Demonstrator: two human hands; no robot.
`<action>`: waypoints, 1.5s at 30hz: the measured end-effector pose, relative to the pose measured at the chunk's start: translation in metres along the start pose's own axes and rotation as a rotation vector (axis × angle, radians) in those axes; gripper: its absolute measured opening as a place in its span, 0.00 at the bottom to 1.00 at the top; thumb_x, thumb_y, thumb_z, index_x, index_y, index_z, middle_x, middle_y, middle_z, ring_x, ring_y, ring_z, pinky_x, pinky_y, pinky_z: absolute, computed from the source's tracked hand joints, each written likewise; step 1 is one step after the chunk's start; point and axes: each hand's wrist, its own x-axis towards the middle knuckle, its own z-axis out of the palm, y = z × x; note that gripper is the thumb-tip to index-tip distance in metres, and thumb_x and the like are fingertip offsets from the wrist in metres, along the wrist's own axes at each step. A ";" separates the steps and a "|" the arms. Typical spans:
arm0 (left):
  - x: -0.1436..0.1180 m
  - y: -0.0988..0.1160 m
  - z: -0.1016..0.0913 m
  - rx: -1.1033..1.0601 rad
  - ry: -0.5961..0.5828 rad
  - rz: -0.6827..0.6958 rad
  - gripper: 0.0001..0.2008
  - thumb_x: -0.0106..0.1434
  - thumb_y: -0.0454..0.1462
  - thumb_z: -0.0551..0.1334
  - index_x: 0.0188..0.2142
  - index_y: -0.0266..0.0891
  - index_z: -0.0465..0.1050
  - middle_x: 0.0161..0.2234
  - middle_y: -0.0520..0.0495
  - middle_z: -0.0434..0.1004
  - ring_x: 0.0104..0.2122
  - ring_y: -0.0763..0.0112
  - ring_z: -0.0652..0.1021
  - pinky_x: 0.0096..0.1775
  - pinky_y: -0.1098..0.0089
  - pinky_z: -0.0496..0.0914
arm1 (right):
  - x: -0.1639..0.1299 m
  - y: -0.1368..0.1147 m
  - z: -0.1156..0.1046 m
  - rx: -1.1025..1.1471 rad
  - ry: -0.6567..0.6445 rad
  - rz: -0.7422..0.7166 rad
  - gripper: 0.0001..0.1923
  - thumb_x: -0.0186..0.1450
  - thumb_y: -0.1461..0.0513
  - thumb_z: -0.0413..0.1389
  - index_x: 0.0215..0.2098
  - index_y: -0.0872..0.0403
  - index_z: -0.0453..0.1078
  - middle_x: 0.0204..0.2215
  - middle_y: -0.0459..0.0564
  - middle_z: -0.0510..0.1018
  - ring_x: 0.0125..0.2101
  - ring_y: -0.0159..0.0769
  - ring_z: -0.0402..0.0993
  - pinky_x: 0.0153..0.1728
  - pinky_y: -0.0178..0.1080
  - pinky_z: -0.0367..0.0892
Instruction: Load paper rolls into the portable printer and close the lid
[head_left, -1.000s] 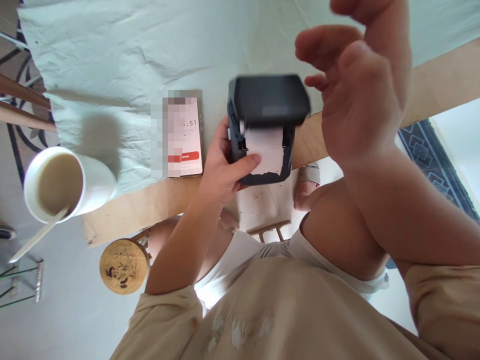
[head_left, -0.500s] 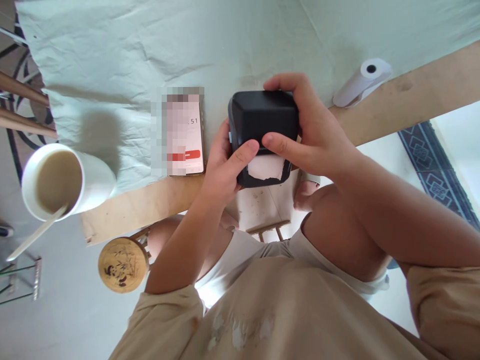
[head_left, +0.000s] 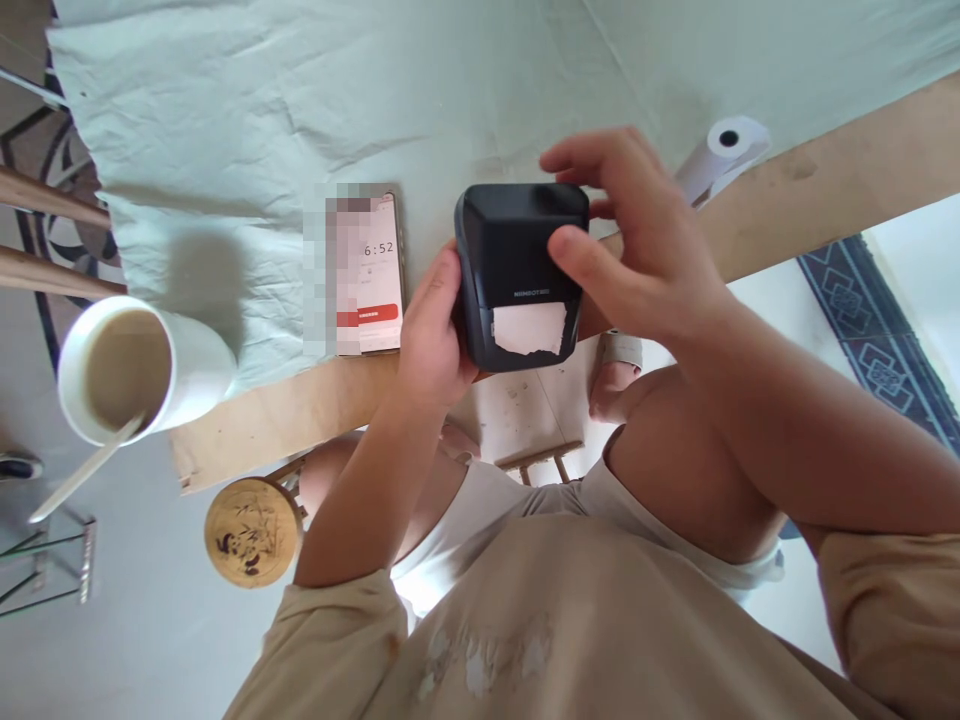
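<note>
A small black label printer point(head_left: 510, 255) stands at the near edge of the table, its lid down and a torn strip of white paper point(head_left: 529, 328) sticking out of its front. My left hand point(head_left: 431, 335) grips the printer's left side. My right hand point(head_left: 637, 240) rests on its top right with the fingers spread, the thumb on the lid. A white paper roll point(head_left: 724, 145) lies on the table behind my right hand.
A phone point(head_left: 375, 270) lies face up left of the printer on a pale cloth point(head_left: 262, 110). A white cup of brown drink point(head_left: 124, 365) with a spoon stands at the table's left corner. A round wooden stool point(head_left: 251, 530) is below.
My right hand came down from the air and pressed the printer's lid shut. My left thumb has since slid off the lid to the side, and the right fingers have loosened.
</note>
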 end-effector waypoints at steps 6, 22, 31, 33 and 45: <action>0.006 -0.004 -0.009 0.024 -0.034 0.052 0.17 0.74 0.49 0.52 0.46 0.44 0.76 0.46 0.47 0.82 0.64 0.54 0.73 0.61 0.55 0.73 | 0.000 0.001 -0.011 -0.125 -0.102 -0.173 0.25 0.63 0.51 0.60 0.57 0.47 0.65 0.52 0.52 0.72 0.55 0.45 0.70 0.48 0.48 0.76; 0.004 0.005 -0.002 -0.046 -0.017 0.013 0.14 0.72 0.47 0.56 0.43 0.42 0.75 0.42 0.47 0.81 0.62 0.53 0.74 0.60 0.56 0.73 | 0.001 -0.011 -0.012 -0.256 -0.062 -0.160 0.25 0.61 0.49 0.61 0.55 0.42 0.68 0.54 0.52 0.72 0.56 0.45 0.70 0.56 0.52 0.73; -0.001 0.009 0.000 -0.012 -0.126 0.002 0.13 0.67 0.44 0.66 0.48 0.42 0.75 0.41 0.52 0.81 0.45 0.66 0.82 0.50 0.68 0.77 | 0.001 -0.020 -0.008 -0.294 0.437 -0.233 0.07 0.70 0.61 0.54 0.36 0.51 0.73 0.20 0.41 0.65 0.21 0.24 0.62 0.27 0.35 0.59; -0.002 0.008 -0.002 0.014 -0.119 0.005 0.13 0.67 0.45 0.67 0.47 0.42 0.75 0.39 0.52 0.80 0.39 0.69 0.83 0.42 0.70 0.79 | 0.003 -0.018 -0.009 -0.201 0.482 -0.208 0.07 0.69 0.62 0.54 0.35 0.54 0.72 0.28 0.45 0.74 0.27 0.26 0.70 0.30 0.35 0.64; -0.002 0.006 0.000 0.000 -0.159 0.058 0.09 0.67 0.41 0.66 0.44 0.43 0.78 0.33 0.54 0.79 0.38 0.73 0.84 0.33 0.80 0.76 | 0.001 -0.030 -0.011 -0.635 -0.216 0.070 0.10 0.65 0.59 0.56 0.44 0.46 0.75 0.44 0.44 0.83 0.35 0.38 0.79 0.27 0.40 0.58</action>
